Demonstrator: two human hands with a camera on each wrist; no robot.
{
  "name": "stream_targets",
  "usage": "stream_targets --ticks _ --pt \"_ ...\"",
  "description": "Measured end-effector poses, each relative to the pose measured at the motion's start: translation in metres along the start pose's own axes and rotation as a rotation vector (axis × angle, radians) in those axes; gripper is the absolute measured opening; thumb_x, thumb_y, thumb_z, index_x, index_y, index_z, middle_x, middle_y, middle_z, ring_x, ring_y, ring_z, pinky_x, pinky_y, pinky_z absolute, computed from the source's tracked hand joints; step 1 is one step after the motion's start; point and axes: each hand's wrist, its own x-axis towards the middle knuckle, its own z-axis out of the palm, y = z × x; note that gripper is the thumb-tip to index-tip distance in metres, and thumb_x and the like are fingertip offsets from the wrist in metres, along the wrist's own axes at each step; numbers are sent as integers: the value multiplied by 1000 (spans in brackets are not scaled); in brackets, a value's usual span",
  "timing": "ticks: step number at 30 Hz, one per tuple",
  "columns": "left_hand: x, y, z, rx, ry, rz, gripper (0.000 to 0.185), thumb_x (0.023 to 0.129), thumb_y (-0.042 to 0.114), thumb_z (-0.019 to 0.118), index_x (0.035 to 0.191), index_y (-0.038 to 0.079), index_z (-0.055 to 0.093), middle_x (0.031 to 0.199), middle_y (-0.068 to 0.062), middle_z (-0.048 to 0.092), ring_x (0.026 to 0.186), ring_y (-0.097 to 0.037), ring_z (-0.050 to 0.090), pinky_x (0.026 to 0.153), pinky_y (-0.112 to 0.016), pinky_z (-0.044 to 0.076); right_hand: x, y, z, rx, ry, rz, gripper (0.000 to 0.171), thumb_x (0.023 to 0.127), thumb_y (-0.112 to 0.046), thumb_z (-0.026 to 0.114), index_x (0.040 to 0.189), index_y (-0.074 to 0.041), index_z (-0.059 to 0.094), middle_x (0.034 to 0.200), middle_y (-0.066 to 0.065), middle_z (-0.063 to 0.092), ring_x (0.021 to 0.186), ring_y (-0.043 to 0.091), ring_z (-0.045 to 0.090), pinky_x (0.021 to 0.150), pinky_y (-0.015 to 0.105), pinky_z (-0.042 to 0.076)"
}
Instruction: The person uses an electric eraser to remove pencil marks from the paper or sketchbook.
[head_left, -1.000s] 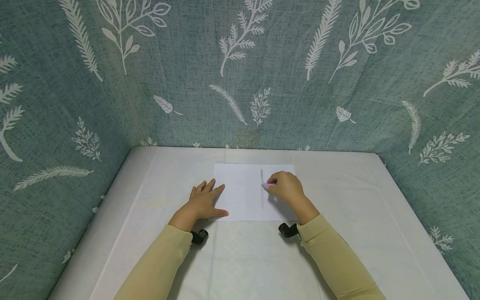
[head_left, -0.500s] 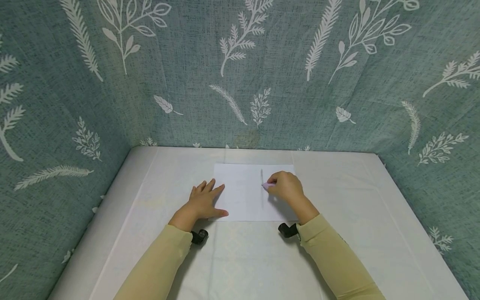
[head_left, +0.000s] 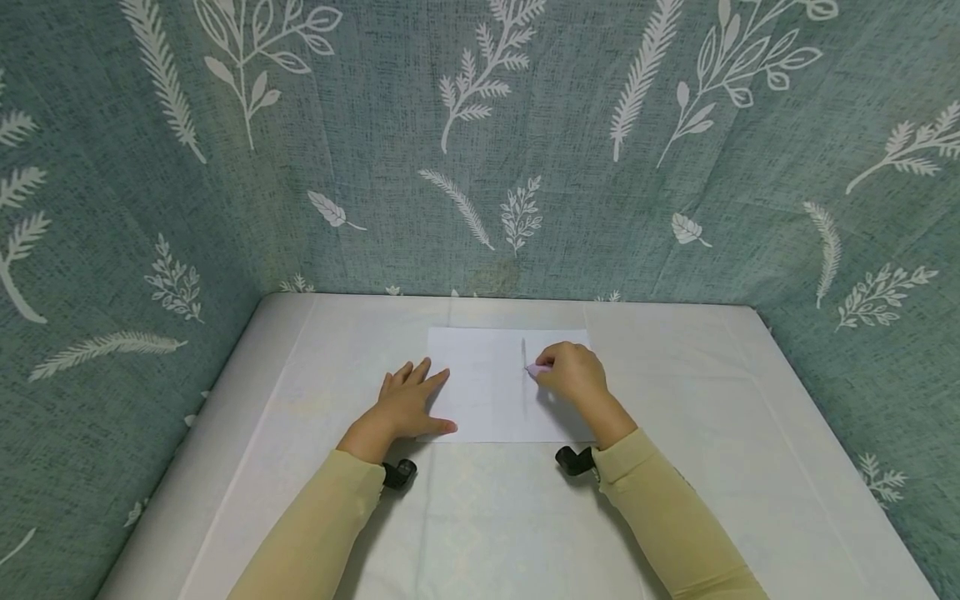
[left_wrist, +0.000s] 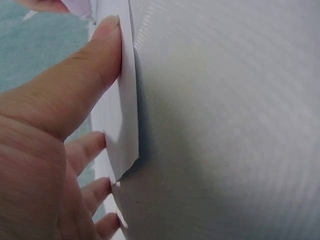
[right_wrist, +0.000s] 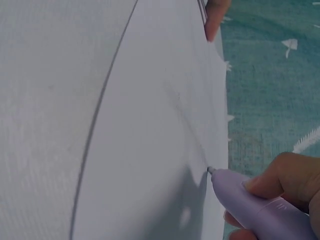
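A white sheet of paper [head_left: 472, 375] lies on the white-covered table. My left hand [head_left: 405, 408] rests spread on its left side, with the thumb near the front edge. In the left wrist view the thumb [left_wrist: 85, 75] lies on the paper and the nearby edge is slightly raised. My right hand [head_left: 576, 375] pinches a thick lilac correction pen [right_wrist: 250, 200] with a fine metal tip. That tip is at a thin grey line [head_left: 523, 350], darker on the far side and fainter on the near side. The pen's rear end is hidden by the hand.
White cloth covers the table [head_left: 480, 525] around the paper. A green leaf-patterned fabric [head_left: 375, 125] stands behind and on both sides. Small black wrist cameras [head_left: 576, 461] sit beside both sleeves.
The pen tip has shifted very slightly away from the person and to the right. My left hand and the paper have stayed in place.
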Motion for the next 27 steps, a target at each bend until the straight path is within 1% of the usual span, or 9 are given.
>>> stream_targets --ticks 4,11,18,22,27 --pt "1 -1 1 3 -2 -3 99 79 57 79 158 19 34 166 -18 12 151 -45 5 118 -64 2 0 0 0 -10 9 10 15 87 -27 77 95 -15 81 96 3 75 87 26 68 75 43 53" --pt "0 0 0 6 -6 -2 98 79 57 78 158 19 33 166 -18 12 151 -45 5 118 -64 2 1 -1 1 -5 -6 8 16 88 -30 77 96 -16 81 96 2 75 88 25 67 75 42 53" --pt "0 1 -1 10 -11 -6 98 80 56 78 158 19 33 166 -18 11 151 -45 5 118 -64 2 1 1 -3 14 -22 18 19 87 -30 76 97 -14 80 95 4 74 86 25 66 75 43 53" --pt "0 1 -1 11 -13 -7 98 80 56 78 158 19 33 166 -18 11 151 -45 5 118 -64 2 1 2 -3 38 -34 -2 20 88 -28 76 99 -11 79 95 6 74 85 24 66 78 43 53" --pt "0 1 -1 9 -15 -3 98 80 56 78 159 20 32 166 -17 11 151 -45 4 118 -64 2 3 5 -1 57 -57 -9 23 90 -28 74 105 -10 78 99 7 74 89 26 67 82 44 53"
